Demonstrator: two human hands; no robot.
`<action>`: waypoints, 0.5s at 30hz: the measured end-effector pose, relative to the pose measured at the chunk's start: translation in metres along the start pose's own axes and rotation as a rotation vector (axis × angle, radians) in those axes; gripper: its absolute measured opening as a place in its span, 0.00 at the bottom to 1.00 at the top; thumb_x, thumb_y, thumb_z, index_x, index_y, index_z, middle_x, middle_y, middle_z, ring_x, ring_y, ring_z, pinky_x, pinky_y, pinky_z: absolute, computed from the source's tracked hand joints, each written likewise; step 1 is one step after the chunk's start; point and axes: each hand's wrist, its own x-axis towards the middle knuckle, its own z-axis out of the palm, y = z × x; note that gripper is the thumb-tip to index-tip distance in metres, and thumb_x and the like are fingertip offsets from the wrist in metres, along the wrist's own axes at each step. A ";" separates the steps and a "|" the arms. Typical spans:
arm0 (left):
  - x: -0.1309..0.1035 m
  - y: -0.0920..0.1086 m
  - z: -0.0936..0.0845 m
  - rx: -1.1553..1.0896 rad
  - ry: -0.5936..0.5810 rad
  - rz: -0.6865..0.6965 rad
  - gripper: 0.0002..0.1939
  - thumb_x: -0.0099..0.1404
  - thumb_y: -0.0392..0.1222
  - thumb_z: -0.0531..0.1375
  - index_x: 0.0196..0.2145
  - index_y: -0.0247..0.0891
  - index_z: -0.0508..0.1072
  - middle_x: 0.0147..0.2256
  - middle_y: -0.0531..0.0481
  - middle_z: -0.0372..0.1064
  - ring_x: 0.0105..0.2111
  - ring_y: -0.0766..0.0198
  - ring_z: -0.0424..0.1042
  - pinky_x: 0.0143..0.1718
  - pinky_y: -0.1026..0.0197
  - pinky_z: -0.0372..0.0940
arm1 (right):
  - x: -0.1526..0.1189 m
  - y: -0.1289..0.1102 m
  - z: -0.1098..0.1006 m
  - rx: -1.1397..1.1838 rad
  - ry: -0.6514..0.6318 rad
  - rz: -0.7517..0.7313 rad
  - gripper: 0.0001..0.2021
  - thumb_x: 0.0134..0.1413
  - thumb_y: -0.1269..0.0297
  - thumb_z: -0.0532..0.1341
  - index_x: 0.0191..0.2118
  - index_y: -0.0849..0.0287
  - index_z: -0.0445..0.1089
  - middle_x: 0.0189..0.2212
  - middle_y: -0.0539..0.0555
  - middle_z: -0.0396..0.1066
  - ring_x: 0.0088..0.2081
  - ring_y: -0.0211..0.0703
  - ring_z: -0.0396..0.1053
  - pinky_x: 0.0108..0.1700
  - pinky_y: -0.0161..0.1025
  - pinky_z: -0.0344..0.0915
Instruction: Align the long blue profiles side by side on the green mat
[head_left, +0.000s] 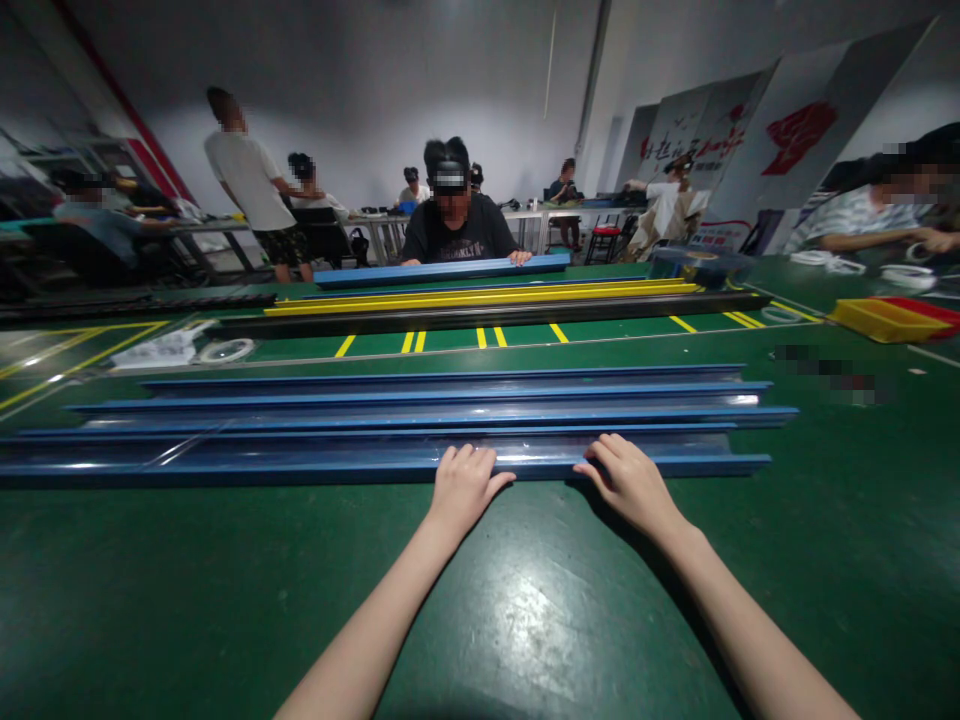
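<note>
Long blue-edged plastic channels with clear, shiny middles lie side by side across the green table. Over the near edge of the closest blue plastic channel [285, 477], my left hand [463, 488] curls its fingers, with the thumb along the front side. Farther right on that same edge, my right hand [628, 478] grips in a like way, thumb and fingers around the rim. Its fingertips are partly hidden inside the channel. Behind it rest another blue channel [420, 413] and a third one [450, 381], both untouched.
Across the green table [225, 600], a co-worker [459, 228] holds a blue strip [442, 270]. Yellow strips [480, 297] and a black strip [495, 317] lie between us. A tape roll [226, 351] is at left; yellow and red trays [881, 318] stand at right.
</note>
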 end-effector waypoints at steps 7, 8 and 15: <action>-0.002 -0.002 0.003 -0.006 0.059 0.017 0.16 0.61 0.53 0.51 0.30 0.36 0.66 0.25 0.51 0.67 0.26 0.64 0.63 0.29 0.61 0.51 | 0.000 0.000 -0.001 -0.015 0.016 -0.010 0.13 0.56 0.56 0.48 0.28 0.59 0.62 0.26 0.54 0.63 0.31 0.41 0.58 0.33 0.37 0.53; -0.002 -0.002 0.004 -0.008 0.067 0.014 0.16 0.61 0.53 0.51 0.29 0.36 0.66 0.24 0.51 0.67 0.26 0.64 0.63 0.28 0.61 0.51 | 0.000 0.000 -0.001 -0.015 0.013 -0.009 0.13 0.55 0.56 0.49 0.28 0.59 0.62 0.26 0.54 0.63 0.31 0.41 0.59 0.33 0.37 0.53; -0.001 -0.001 0.003 -0.018 0.083 -0.015 0.17 0.61 0.53 0.51 0.26 0.36 0.65 0.21 0.52 0.65 0.24 0.64 0.63 0.28 0.61 0.50 | 0.001 0.000 -0.002 -0.021 0.003 -0.001 0.15 0.54 0.53 0.49 0.27 0.59 0.61 0.26 0.54 0.63 0.31 0.41 0.59 0.32 0.36 0.53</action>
